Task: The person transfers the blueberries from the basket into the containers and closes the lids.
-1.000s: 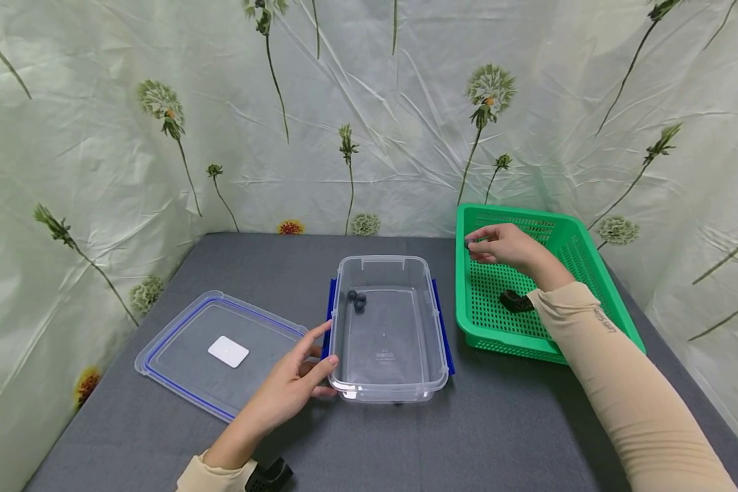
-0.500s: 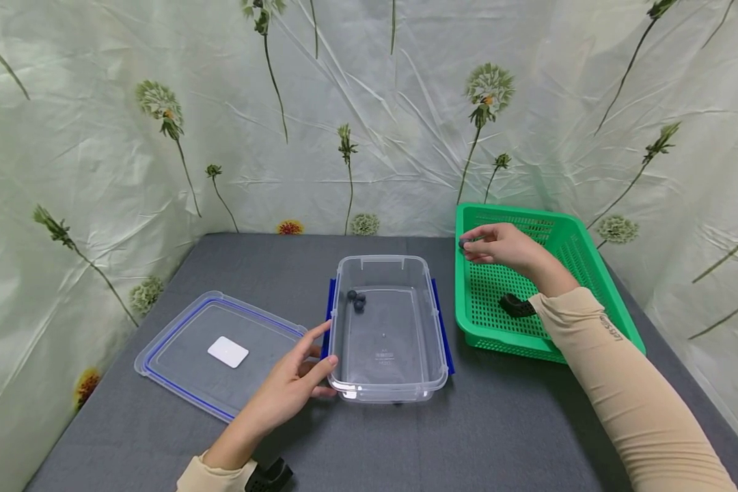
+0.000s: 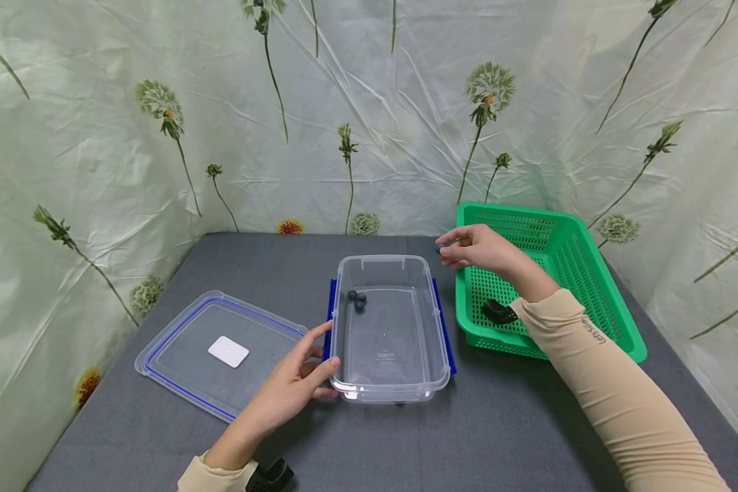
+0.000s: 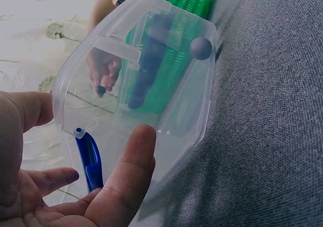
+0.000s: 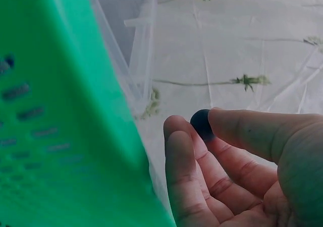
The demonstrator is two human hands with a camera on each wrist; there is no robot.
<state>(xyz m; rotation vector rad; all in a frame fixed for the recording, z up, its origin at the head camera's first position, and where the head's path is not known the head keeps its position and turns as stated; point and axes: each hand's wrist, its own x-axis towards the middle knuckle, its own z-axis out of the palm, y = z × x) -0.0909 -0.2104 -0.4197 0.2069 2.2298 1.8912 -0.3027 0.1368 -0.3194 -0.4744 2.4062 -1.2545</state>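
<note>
My right hand (image 3: 476, 249) pinches a round blueberry (image 5: 202, 124); my left hand (image 3: 295, 383), fingers relaxed, rests against the box (image 3: 387, 383), whose long side runs away from me.

Four dark blue balls show in all: one ball (image 3: 439, 249) pinched in the right hand's (image 3: 480, 249) grip, and three balls (image 3: 357, 299) clustered in the one clear plastic container (image 3: 389, 383), lower and to the left of that grip. There is one clear lid (image 3: 178, 383), one green perforated basket (image 3: 603, 307) just behind the grip, and two hands, the left hand (image 3: 292, 386) being the other.
</note>
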